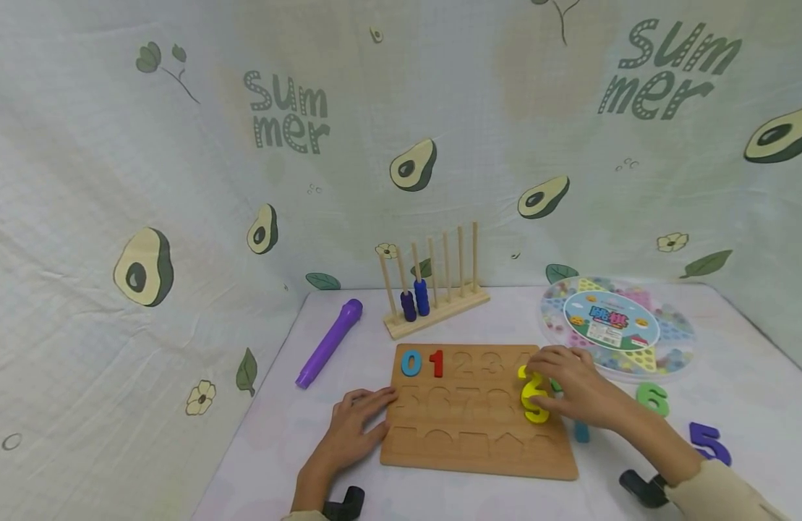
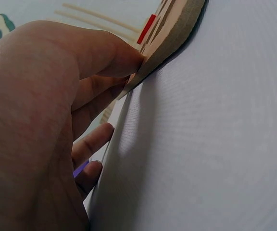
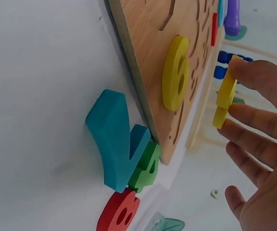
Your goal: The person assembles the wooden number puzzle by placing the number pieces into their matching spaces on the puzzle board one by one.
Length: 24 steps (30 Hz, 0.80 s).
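My right hand (image 1: pixel 579 387) is over the right side of a wooden number board (image 1: pixel 466 463). Its thumb and fingers pinch a yellow number piece (image 3: pixel 226 91), seen edge-on in the right wrist view, so its digit is unclear there. A second yellow piece (image 3: pixel 167 82), shaped like a 6 or 9, lies on the board. The two overlap in the head view. A blue 0 (image 1: pixel 411 363) and a red 1 (image 1: pixel 437 364) sit at the board's upper left. My left hand (image 1: pixel 358 427) touches the board's left edge with its fingertips and thumb.
Right of the board lie a teal 7 (image 3: pixel 112 144), green 4 (image 3: pixel 145 168), red 8 (image 3: pixel 119 209), green 6 (image 1: pixel 652 399) and purple 5 (image 1: pixel 709 443). Behind stand a peg rack (image 1: pixel 440 315) with blue beads and a round game box (image 1: pixel 612 325). A purple stick (image 1: pixel 329 344) lies left.
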### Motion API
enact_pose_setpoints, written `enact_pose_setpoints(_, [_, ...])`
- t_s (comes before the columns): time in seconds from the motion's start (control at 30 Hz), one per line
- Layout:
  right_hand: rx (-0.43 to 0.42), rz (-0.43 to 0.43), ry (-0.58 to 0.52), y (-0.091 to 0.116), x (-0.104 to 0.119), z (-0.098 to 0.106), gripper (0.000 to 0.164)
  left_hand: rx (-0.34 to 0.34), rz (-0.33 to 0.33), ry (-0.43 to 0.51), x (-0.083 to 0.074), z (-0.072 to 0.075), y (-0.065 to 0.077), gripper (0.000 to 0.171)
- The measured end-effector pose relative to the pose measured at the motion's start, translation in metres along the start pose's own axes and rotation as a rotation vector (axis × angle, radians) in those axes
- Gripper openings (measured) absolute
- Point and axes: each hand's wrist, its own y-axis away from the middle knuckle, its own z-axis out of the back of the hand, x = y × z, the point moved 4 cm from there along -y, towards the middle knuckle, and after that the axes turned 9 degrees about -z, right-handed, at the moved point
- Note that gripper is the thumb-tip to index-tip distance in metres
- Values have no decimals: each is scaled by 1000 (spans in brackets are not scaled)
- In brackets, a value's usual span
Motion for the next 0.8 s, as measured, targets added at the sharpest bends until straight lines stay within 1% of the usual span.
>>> enact_pose_setpoints(0.13, [13,3,4,-3,2,-2,36,-3,-3,-9,0,0,1,49])
enact_pose_setpoints(0.37, [39,9,9,-9,5,-7,33,-24,-40,-24,0,0,1,48])
enact_pose_setpoints(0.63, [39,23,19,-15,10,-10,34,-6,-27,-24,3,-4,1,49])
enact_pose_setpoints(0.8, [32,40,-1,-19,13,-13,32,-19,-39,-38,2,-3,1,49])
